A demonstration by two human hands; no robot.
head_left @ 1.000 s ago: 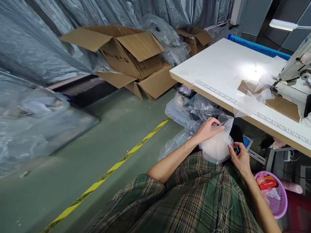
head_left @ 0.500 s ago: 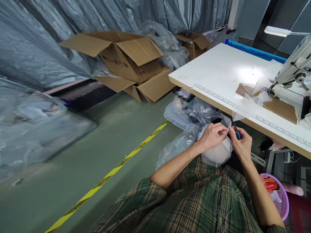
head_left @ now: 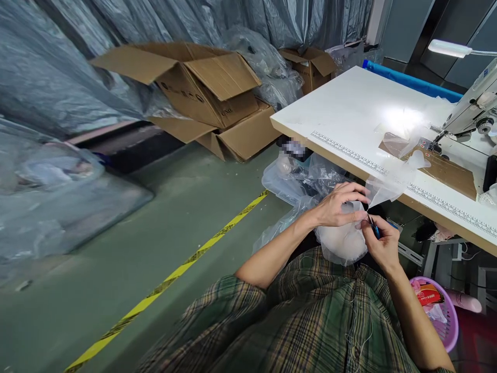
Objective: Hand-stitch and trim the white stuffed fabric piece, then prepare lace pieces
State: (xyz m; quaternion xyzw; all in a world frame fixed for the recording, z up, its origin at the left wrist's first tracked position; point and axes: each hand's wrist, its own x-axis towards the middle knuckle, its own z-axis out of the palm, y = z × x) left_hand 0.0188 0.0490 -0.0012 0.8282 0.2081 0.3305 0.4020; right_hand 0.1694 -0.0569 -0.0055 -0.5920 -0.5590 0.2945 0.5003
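Near the table's front edge, my left hand (head_left: 341, 203) is curled around a piece of sheer white fabric (head_left: 345, 242) with a rounded, cup-like shape. Its thumb lies across the upper edge, close to my right hand. Thread snips (head_left: 374, 228) with blue handles sit in my right hand (head_left: 382, 239), their dark tips pointing up at the fabric. A second sheer white piece (head_left: 382, 189) rises from beside the snip tips and drapes over the table edge toward the sewing machine (head_left: 471, 103). Whether the blades touch it is too small to tell.
The white table (head_left: 341, 103) has printed rulers and a brown cardboard sheet (head_left: 454, 173). Clear plastic bags (head_left: 283, 228) hang beneath its left side. Open cartons (head_left: 209, 98) stand on the floor at the back. A pink basket (head_left: 452, 321) is at lower right.
My left hand's fingers have loosened from a tight pinch and lifted. The snips have tilted, tips now toward the left. The draped sheer piece has spread wider over the table edge.
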